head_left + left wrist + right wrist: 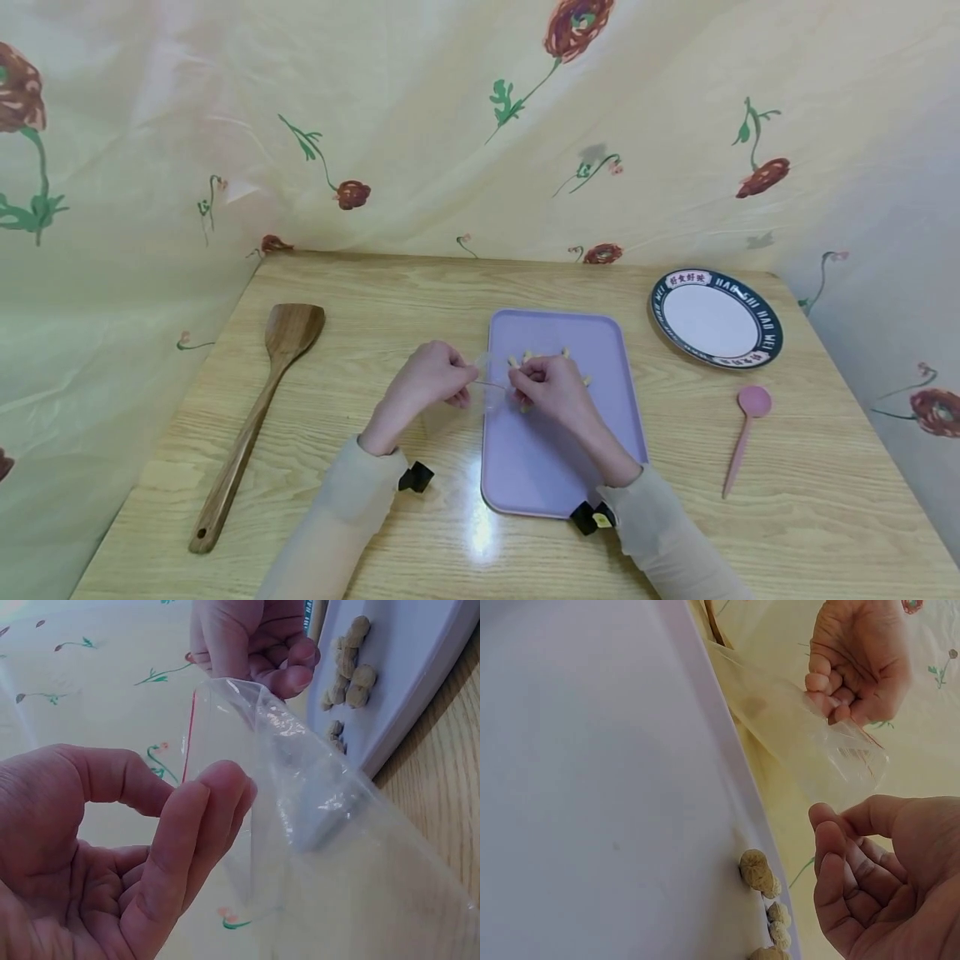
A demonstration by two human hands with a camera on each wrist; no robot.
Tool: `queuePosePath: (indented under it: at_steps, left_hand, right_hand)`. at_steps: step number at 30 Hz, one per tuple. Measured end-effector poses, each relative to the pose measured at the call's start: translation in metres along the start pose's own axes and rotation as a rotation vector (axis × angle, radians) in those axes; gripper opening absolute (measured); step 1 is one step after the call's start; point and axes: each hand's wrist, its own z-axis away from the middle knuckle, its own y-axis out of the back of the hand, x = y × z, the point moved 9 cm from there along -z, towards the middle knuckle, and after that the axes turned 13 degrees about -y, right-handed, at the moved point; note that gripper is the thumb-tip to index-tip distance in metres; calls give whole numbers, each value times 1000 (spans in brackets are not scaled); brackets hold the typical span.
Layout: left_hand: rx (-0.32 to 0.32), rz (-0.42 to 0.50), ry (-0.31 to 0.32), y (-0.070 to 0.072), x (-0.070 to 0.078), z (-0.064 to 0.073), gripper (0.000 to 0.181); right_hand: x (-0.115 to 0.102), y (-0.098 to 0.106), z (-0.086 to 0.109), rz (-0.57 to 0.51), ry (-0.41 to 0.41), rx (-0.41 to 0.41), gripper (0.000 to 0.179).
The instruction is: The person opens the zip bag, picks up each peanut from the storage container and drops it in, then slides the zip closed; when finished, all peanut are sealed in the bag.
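Note:
A clear plastic zip bag [315, 795] with a red line along its mouth stretches between my two hands. My left hand [431, 379] pinches the bag's mouth edge between thumb and fingers, left of the purple tray [555, 467]. Over the tray, my right hand [551, 387] has its thumb and index finger pinched together at the other end of the red-lined edge. Several peanuts [356, 667] lie on the tray, partly hidden beneath my right hand in the head view. The bag's lower part hangs beside the tray's left rim.
A wooden spatula [262, 400] lies on the left of the wood-grain table [360, 300]. At the right are a white plate with a dark lettered rim [712, 321] and a pink spoon [753, 402]. Flowered cloth [420, 125] hangs behind the table.

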Motion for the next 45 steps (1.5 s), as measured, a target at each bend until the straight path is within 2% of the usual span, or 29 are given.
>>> queuePosePath:
  at_steps: [8, 21, 27, 33, 39, 45]
  left_hand:
    - [-33, -89, -17, 2, 7, 5, 29]
    - [-25, -81, -27, 8, 12, 9, 31]
    - [-5, -42, -81, 3, 17, 8, 31]
    - [9, -92, -139, 0, 22, 7, 26]
    - [24, -98, -191, -1, 28, 5, 19]
    - [112, -175, -273, 10, 33, 2, 7]
  right_hand:
    - [-1, 2, 1, 15, -4, -1, 21]
    - [1, 4, 1, 16, -35, -7, 19]
    - [-3, 4, 3, 22, -7, -3, 18]
    - [-7, 2, 4, 14, 16, -12, 18]
    - [-7, 2, 4, 4, 8, -17, 19]
    - [-3, 3, 2, -11, -12, -13, 20]
